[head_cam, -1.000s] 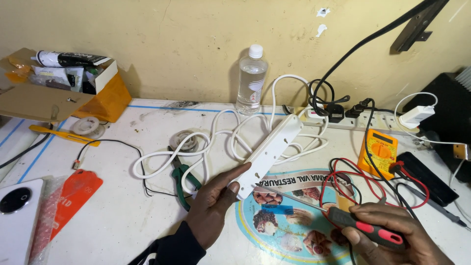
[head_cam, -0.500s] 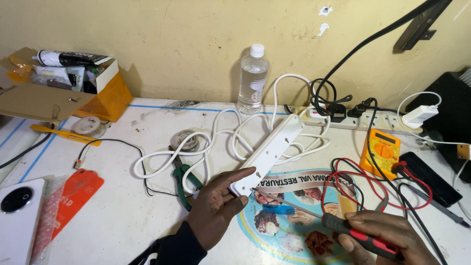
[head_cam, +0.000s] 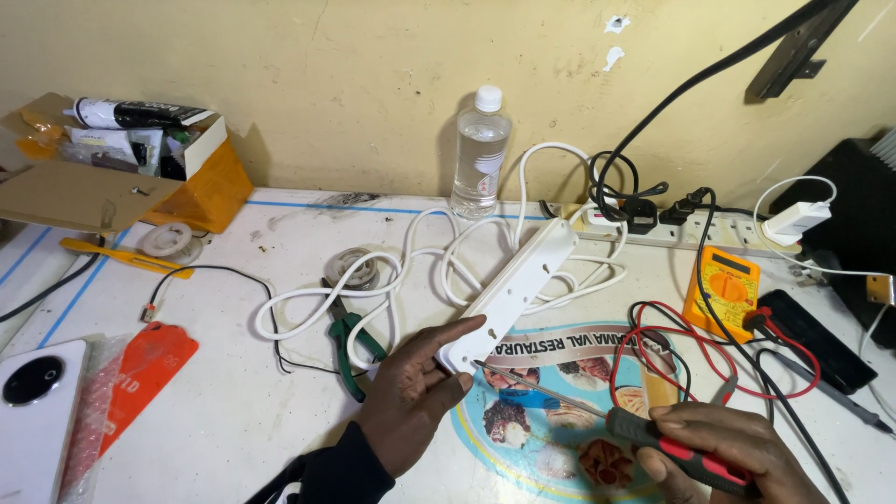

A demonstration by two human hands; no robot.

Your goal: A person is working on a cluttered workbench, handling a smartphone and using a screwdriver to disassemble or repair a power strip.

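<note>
While the left hand [head_cam: 411, 397] clamps the near end of the white power strip [head_cam: 511, 292] lying on the table [head_cam: 233, 420], the right hand [head_cam: 723, 453] grips a red-handled screwdriver [head_cam: 607, 425], its tip seemingly touching that end.

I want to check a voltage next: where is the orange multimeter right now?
In the head view the orange multimeter lies on the right of the white table, just below the wall-side power strip, its red and black leads looping in front.
</note>
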